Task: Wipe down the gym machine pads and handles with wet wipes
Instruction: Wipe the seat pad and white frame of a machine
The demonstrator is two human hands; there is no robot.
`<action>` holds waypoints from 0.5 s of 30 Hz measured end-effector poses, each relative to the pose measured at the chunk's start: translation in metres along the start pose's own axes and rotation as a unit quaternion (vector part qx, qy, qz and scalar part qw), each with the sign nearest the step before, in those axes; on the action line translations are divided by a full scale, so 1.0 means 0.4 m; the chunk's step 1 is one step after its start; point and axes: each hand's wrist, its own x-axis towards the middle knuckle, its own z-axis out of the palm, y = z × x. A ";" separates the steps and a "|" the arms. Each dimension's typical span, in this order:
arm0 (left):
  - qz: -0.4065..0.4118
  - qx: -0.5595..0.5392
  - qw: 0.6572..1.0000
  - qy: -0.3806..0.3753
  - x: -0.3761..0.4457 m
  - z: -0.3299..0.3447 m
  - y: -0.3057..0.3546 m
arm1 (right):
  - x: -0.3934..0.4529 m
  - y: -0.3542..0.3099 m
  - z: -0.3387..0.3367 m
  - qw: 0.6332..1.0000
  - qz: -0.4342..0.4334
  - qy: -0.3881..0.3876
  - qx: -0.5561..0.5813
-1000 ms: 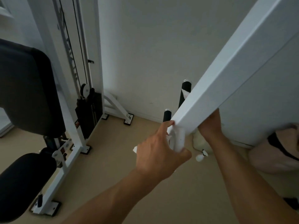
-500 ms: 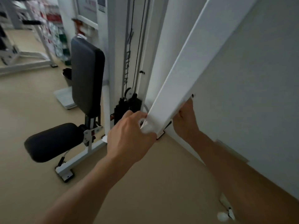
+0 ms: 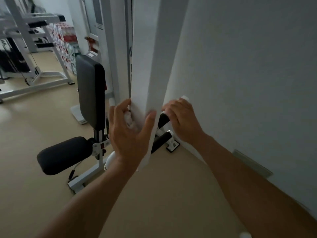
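At the centre of the frame we have both forearms reaching up from the bottom edge to a white machine arm [image 3: 151,66] that runs steeply from the top of the frame down between our hands. Our left hand [image 3: 130,133] wraps it from the left: the thumb lies up along its front edge, the fingers curl round its far side, and a bunched white wet wipe [image 3: 129,119] is pressed between palm and metal. Our right hand [image 3: 182,120] sits just right of the arm, fingers curled together over the end of a black handle grip [image 3: 163,119]; a second black grip [image 3: 162,139] lies just below it. Left of centre stand the dark back pad [image 3: 90,90] and, lower, the roller pad [image 3: 63,155]. We can read no writing on the blurred label on the upright [image 3: 99,25].
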 end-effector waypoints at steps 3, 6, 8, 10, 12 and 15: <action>-0.006 0.022 1.000 0.001 0.007 -0.002 -0.004 | -0.014 -0.009 0.028 0.997 0.048 0.053 0.002; 0.009 0.043 0.999 0.008 0.011 0.006 -0.011 | -0.058 -0.076 0.084 0.998 -0.044 0.004 0.037; 0.024 0.050 0.998 0.006 0.019 0.009 -0.020 | -0.064 -0.071 0.087 0.994 -0.100 -0.019 0.044; 0.026 0.043 0.999 -0.011 0.026 0.008 -0.032 | -0.046 -0.036 0.079 0.997 -0.079 -0.008 0.016; 0.014 0.043 0.998 -0.032 0.030 0.007 -0.040 | -0.025 -0.009 0.072 1.000 0.016 0.012 -0.009; -0.003 0.077 0.995 -0.060 0.027 0.007 -0.034 | -0.022 -0.035 0.081 0.998 0.066 0.008 0.005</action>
